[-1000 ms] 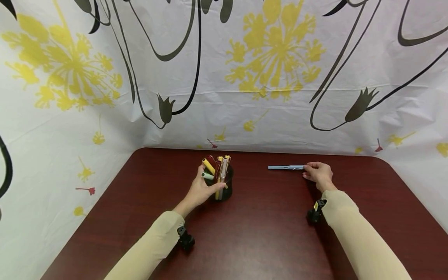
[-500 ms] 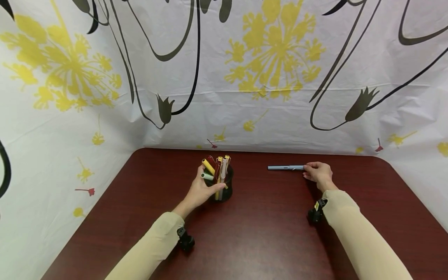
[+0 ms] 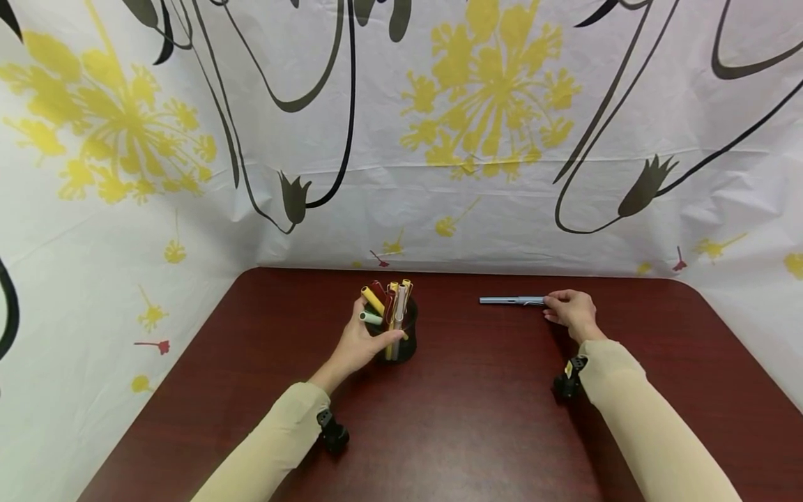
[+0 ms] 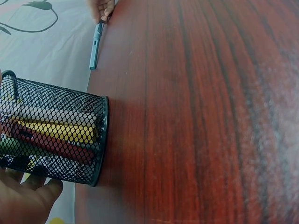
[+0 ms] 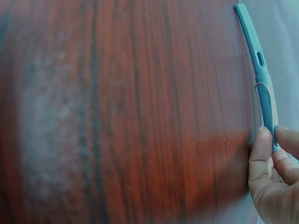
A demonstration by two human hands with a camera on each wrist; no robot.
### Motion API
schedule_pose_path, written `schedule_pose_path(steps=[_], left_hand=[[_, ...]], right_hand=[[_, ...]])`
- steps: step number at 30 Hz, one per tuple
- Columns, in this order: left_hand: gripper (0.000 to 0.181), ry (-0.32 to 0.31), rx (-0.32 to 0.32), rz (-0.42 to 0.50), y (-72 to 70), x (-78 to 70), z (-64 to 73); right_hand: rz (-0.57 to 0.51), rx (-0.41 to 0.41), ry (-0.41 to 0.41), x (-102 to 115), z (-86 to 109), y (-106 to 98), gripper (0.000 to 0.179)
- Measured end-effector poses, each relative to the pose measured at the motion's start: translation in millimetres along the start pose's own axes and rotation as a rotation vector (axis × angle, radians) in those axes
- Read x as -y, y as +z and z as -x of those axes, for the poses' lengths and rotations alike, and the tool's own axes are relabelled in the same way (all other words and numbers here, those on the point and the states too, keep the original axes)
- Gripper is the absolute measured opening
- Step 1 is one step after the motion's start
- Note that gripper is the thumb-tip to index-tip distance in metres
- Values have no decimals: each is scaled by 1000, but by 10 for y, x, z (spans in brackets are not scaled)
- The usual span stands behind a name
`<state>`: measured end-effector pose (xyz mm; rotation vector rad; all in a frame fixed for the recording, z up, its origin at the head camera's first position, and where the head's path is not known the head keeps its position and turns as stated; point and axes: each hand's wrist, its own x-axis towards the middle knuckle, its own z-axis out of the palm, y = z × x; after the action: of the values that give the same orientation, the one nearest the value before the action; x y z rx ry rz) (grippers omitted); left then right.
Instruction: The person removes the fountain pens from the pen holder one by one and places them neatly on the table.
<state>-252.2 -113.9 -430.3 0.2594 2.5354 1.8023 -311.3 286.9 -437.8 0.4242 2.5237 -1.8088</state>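
Note:
My left hand (image 3: 355, 347) grips a black mesh pen cup (image 3: 409, 343) standing upright on the table, with fingers on its far left side and the thumb across the front. Several pens fill the cup; a yellow pen (image 3: 373, 298) and a pale green pen (image 3: 371, 317) lean out to the left. In the left wrist view, more pens show through the mesh (image 4: 56, 133). Off to the right, my right hand (image 3: 571, 311) pinches a light blue pen (image 3: 502, 300) by its clip end. That pen lies level, pointing left towards the cup, and its metal clip (image 5: 259, 105) is visible.
The dark red-brown wooden table (image 3: 464, 411) ends at a back edge just beyond the cup and blue pen. Behind it hangs a white sheet (image 3: 376, 188) with yellow and dark floral prints. A small black camera (image 3: 334, 432) sits on each wrist.

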Motion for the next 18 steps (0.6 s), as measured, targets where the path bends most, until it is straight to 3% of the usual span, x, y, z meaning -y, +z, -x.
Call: schedule_pose_path(steps=[7,13,18], left_hand=[[96,20,4,17,4,-1,4],[95,-3,10,22,4,-17,5],[93,-7,27,15,-19,-181,73]], right_hand=[[38,6,-26,-1,3,1,36],[59,6,-36,8,9,9,36],[62,1,-39,8,9,13,36]])
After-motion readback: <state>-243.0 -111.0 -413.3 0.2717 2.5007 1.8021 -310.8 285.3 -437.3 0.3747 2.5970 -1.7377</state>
